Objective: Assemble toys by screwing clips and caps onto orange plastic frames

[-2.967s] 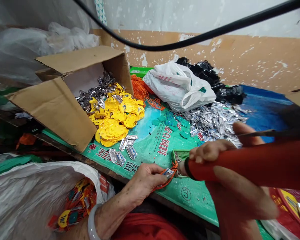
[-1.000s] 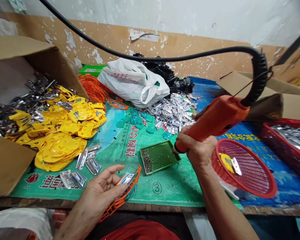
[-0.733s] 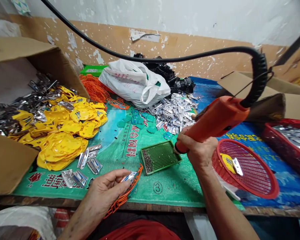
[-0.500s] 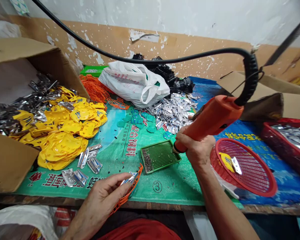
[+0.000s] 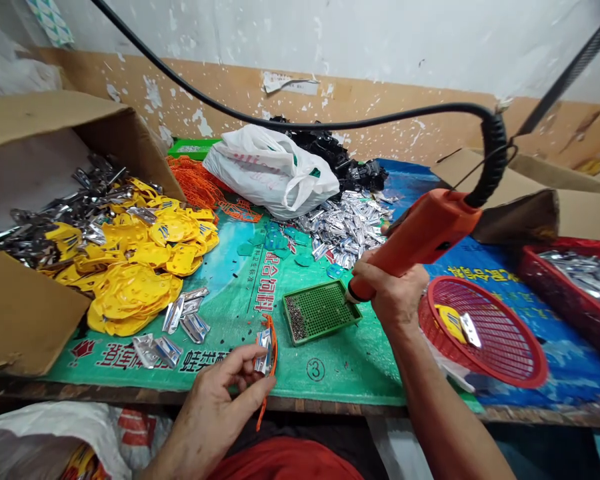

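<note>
Between the thumb and fingers of my left hand (image 5: 220,400) are a curved orange plastic strip (image 5: 274,350) and a small silver metal plate (image 5: 263,352) lying against it, at the table's front edge. My right hand (image 5: 399,293) is wrapped round an orange electric screwdriver (image 5: 423,230), which slants down to the left. Its tip is at the right end of a green perforated tray (image 5: 296,343); whether a screw sits on the bit cannot be made out. Small screws (image 5: 295,319) are heaped in the tray's left end.
Yellow plastic parts (image 5: 135,297) spill from a cardboard box (image 5: 25,310) at left. Silver plates (image 5: 350,223) lie behind the tray, beside a white plastic bag (image 5: 260,170). A red basket (image 5: 537,370) stands at right. The black cable (image 5: 305,125) crosses overhead.
My left hand has moved slightly right and turned the orange strip more upright, showing more of the silver plate. The screwdriver stays nearly still over the tray. The view has shifted a little.
</note>
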The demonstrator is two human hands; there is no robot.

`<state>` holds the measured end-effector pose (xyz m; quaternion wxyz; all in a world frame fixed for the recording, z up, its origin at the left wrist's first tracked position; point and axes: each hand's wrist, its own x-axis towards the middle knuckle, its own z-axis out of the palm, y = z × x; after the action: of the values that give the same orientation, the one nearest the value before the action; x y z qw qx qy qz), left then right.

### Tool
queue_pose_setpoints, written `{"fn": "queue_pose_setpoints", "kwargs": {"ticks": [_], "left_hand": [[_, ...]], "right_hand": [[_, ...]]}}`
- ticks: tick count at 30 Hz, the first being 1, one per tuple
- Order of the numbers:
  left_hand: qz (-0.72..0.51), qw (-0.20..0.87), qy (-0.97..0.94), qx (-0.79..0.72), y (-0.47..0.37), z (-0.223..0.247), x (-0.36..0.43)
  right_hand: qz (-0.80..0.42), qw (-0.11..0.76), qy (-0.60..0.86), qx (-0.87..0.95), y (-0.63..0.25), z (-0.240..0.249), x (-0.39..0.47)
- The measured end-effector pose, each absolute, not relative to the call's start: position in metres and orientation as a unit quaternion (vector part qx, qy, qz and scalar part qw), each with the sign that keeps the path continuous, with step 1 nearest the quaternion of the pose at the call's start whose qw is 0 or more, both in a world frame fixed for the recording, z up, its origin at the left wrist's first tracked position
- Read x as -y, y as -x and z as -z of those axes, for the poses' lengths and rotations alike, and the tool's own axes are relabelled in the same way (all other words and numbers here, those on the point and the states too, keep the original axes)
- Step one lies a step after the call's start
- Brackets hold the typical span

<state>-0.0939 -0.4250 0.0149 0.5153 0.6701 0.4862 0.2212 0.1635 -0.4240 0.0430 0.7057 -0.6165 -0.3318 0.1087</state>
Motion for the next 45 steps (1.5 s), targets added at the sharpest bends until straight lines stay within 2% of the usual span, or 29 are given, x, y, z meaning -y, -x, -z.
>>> {"fn": "queue_pose_setpoints", "kwargs": {"ticks": [4, 8, 13, 23, 27, 45], "left_hand": [[-0.248, 0.434, -0.718, -0.485, 0.095, -0.013, 0.425], [-0.252, 0.41, -0.724, -0.495, 0.096, -0.014, 0.427], [-0.254, 0.44, -0.693, -0.511, 0.094, -0.01, 0.429], [-0.239, 0.583, -0.623, -0.463, 0.097, -0.025, 0.424], [-0.24, 0.607, -0.616, -0.442, 0.095, -0.026, 0.423], [-0.265, 0.596, -0.622, -0.433, 0.093, -0.026, 0.423]], "right_hand": [[-0.1, 0.729, 0.59, 0.333, -0.167, -0.05, 0.426], [-0.135, 0.762, 0.539, 0.333, -0.159, -0.067, 0.431], [-0.235, 0.792, 0.443, 0.349, -0.126, -0.093, 0.443], [-0.401, 0.758, 0.325, 0.399, -0.073, -0.096, 0.453], [-0.424, 0.745, 0.315, 0.408, -0.064, -0.098, 0.449], [-0.437, 0.735, 0.308, 0.418, -0.063, -0.085, 0.45]]}}
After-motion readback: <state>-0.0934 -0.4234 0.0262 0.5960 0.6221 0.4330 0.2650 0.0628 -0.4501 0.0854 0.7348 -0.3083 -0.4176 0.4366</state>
